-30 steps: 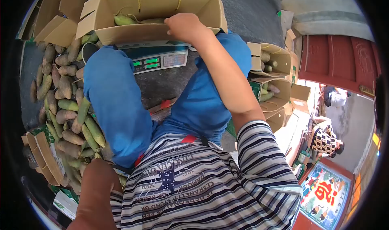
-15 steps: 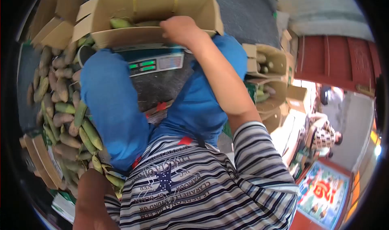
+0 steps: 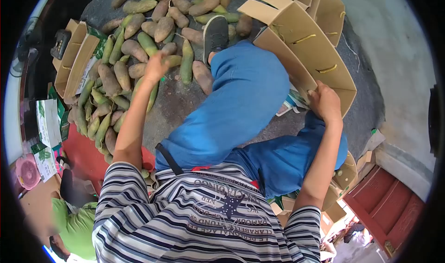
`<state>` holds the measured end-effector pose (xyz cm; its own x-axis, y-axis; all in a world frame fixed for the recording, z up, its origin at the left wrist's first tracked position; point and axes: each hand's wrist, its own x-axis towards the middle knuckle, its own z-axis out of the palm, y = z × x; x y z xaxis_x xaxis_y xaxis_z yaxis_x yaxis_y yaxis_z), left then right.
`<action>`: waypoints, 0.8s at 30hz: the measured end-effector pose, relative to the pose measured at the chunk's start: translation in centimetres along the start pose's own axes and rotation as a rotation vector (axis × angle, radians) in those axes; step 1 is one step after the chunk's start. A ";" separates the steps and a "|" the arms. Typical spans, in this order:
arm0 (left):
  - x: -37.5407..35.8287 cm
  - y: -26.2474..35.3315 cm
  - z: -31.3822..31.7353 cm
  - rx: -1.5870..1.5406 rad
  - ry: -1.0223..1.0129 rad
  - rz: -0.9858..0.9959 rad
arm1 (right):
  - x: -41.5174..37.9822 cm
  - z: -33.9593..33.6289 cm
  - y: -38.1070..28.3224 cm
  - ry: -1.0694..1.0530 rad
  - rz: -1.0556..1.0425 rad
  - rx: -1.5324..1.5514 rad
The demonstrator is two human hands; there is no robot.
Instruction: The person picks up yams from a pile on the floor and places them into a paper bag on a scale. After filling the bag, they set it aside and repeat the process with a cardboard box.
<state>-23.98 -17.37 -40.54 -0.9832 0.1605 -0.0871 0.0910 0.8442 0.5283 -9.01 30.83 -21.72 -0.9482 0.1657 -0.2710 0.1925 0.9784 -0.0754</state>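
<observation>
My right hand [image 3: 325, 101] grips the near edge of an open cardboard box [image 3: 320, 45] at the upper right, its thumb inside and fingers over the wall. Two yellow cord handles show on the box's inner side. My left hand [image 3: 157, 66] is over the pile of green and brown radish-like vegetables [image 3: 163, 29] at the upper left. It is slightly blurred, and its fingers touch or hover over the end of a green one [image 3: 173, 60]; whether they hold it is unclear. The scale is mostly hidden behind the box and my knee.
My shoe [image 3: 216, 33] stands among the vegetables. More open boxes [image 3: 328, 12] are at the top right, another [image 3: 76, 61] at the left. A person in green [image 3: 83, 226] is at the lower left. A pink basin [image 3: 28, 171] and red door [image 3: 384, 207] also show.
The view has swung left toward the pile. My left hand has moved up from beside my body to the vegetables. My right hand remains on the box's edge.
</observation>
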 end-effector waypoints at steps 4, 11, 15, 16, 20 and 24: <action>-2.6 -4.3 6.1 -0.037 -0.311 -0.341 | 0.1 -0.1 -0.1 -0.004 0.007 -0.013; -2.8 -5.6 16.7 -0.489 -0.217 -0.426 | 0.1 -0.1 -0.5 0.010 0.036 0.006; -1.2 -3.8 16.1 -0.418 -0.307 -0.770 | 0.1 0.1 -0.2 0.012 0.035 0.025; -1.1 -2.9 15.2 -0.405 -0.304 -0.725 | 0.1 0.2 -0.2 0.014 0.034 0.029; -1.1 0.2 11.3 -0.765 -0.304 -0.765 | -0.1 0.1 -0.2 0.051 -0.001 0.022; -2.9 5.0 5.3 -0.979 -0.203 -0.727 | 0.1 0.3 0.0 0.037 -0.003 0.022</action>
<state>-19.85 -10.87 -42.10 -0.7058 -0.0356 -0.7076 -0.7084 0.0461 0.7043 -9.05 30.80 -22.02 -0.9573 0.1676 -0.2356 0.1949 0.9760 -0.0973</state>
